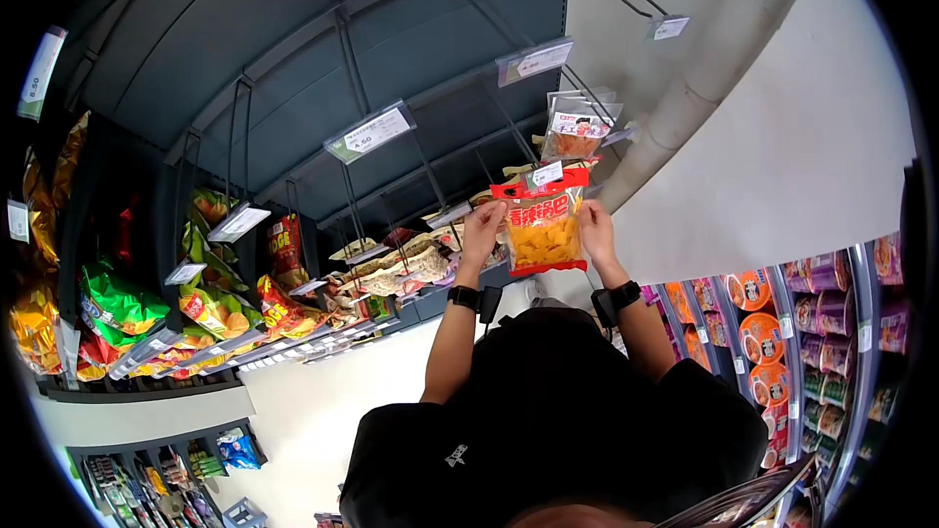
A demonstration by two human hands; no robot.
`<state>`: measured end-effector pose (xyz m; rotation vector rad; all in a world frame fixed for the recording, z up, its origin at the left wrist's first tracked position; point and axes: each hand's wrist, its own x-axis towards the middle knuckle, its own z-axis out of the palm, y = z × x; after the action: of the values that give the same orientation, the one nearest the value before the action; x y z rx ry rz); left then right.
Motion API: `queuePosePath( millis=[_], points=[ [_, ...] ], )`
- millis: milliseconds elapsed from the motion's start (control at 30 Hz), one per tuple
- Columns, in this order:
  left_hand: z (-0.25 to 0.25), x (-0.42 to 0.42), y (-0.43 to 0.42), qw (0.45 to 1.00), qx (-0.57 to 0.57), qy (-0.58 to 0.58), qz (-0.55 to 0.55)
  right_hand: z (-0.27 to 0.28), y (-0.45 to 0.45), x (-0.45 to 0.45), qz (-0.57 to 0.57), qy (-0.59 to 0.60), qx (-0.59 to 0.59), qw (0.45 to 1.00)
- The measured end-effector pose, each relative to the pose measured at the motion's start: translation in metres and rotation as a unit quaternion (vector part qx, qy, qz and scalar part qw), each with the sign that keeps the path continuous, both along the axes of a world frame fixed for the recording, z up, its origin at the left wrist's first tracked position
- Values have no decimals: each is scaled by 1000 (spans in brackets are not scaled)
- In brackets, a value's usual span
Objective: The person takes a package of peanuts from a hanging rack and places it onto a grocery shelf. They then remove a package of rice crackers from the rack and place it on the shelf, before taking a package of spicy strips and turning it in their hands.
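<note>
A red-topped clear bag of orange-yellow snack pieces [544,235] is upright in front of me, held at both sides. My left hand [483,232] pinches its left edge, and my right hand [597,231] grips its right edge. The top of the bag is at a hook's end, under a small white price tag [547,174]; whether it still hangs on the hook I cannot tell. Just above and behind it hang small clear packets [577,133] with reddish contents.
Metal hooks with price tags [372,134] stick out from the dark rack [284,59]. Snack bags [122,303] fill shelves at the left. Shelves at the right hold orange-lidded tubs [763,337]. A pale pipe [685,98] runs beside the rack.
</note>
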<state>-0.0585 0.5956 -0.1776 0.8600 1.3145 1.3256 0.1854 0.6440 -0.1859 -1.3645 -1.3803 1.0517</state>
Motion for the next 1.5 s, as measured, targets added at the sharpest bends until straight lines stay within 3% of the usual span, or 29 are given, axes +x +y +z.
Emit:
queuePosePath(
  millis=[267, 333, 467, 533, 667, 733, 833, 1067, 1133, 1300, 1500],
  points=[
    [11, 2, -49, 996, -66, -48, -34, -17, -49, 14, 46, 39, -130, 990],
    [21, 7, -63, 994, -105, -33, 6, -10, -66, 16, 60, 43, -144, 987],
    [6, -5, -89, 995, -89, -36, -39, 22, -101, 18, 91, 90, -135, 983],
    [37, 3, -110, 994, -103, -32, -21, 46, -119, 19, 110, 92, -155, 978],
    [73, 5, -144, 996, -85, -33, -6, 87, -146, 23, 107, 163, -158, 968],
    [80, 4, -159, 996, 3, -72, -61, 110, -157, 23, 99, 173, -158, 967],
    [96, 11, -195, 995, 28, -71, -60, 143, -175, 22, 128, 202, -148, 960],
    [113, 12, -256, 982, 54, -157, -92, 168, -203, 3, 149, 297, -122, 935],
    [114, 8, -267, 983, 54, -137, -113, 184, -214, -2, 150, 296, -156, 930],
    [129, 5, -285, 981, 81, -168, -58, 197, -233, -13, 209, 275, -111, 932],
    [142, 4, -294, 978, 106, -178, -5, 205, -259, -21, 248, 249, -139, 926]
  ],
)
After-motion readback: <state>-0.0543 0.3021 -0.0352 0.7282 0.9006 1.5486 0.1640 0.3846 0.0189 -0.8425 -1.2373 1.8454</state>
